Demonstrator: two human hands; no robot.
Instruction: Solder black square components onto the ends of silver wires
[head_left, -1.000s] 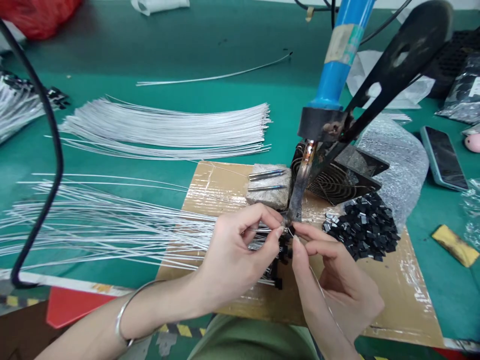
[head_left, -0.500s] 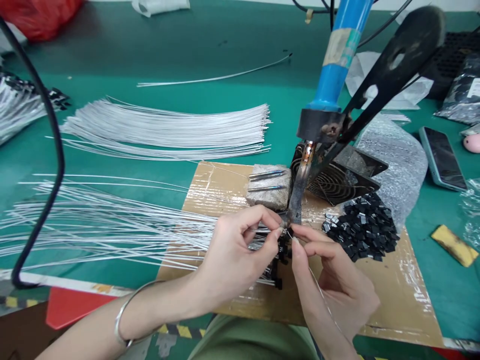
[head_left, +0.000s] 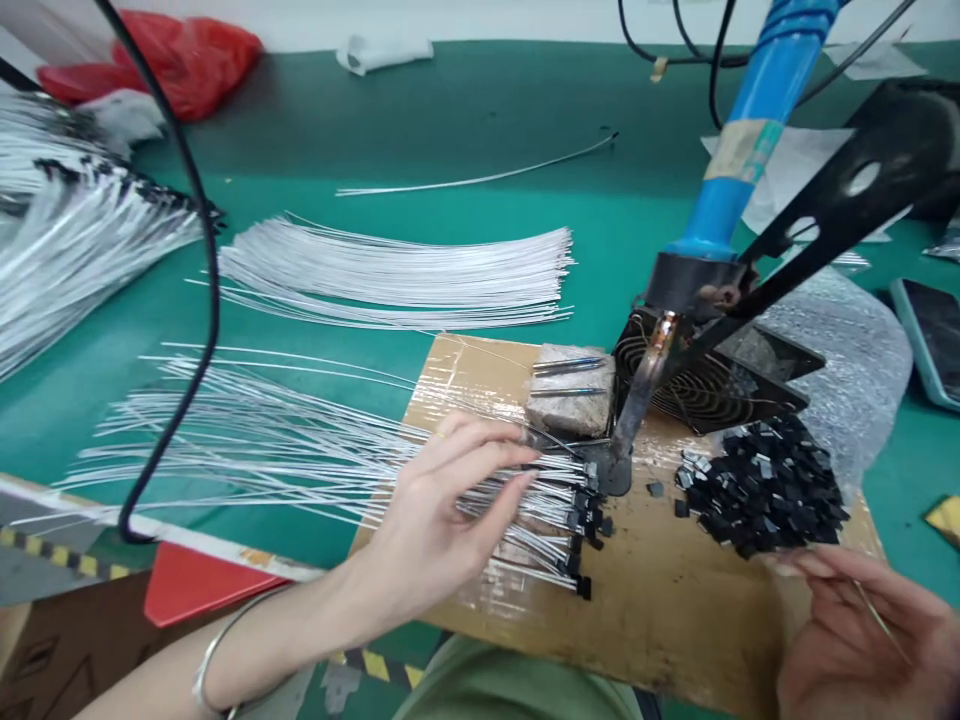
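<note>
My left hand (head_left: 457, 500) is over the bundle of thin white wires (head_left: 300, 440), its thumb and fingertips slightly apart above them. Black connectors (head_left: 581, 510) cap the right ends of these wires, just beyond my fingertips. At the lower right, my right hand (head_left: 870, 630) has a thin strand of solder wire (head_left: 874, 610) running through its curled fingers. Its fingertips are at the near edge of a pile of small black connector pieces (head_left: 772, 490); whether they pinch one is blurred. Between the hands, a blue-handled soldering iron (head_left: 720, 190) is fixed tip-down in a black bracket.
Cardboard (head_left: 660, 620) covers the work area. A grey block (head_left: 570, 410) with metal tips and a black fan (head_left: 697, 390) stand behind. A wire stack (head_left: 405, 270) lies farther back. A black cable (head_left: 206, 250) hangs at left; a phone (head_left: 930, 340) lies right.
My right hand has moved from the iron's tip to the connector pile at the right. My left hand has drawn back left from the tip over the wires. The view has shifted left.
</note>
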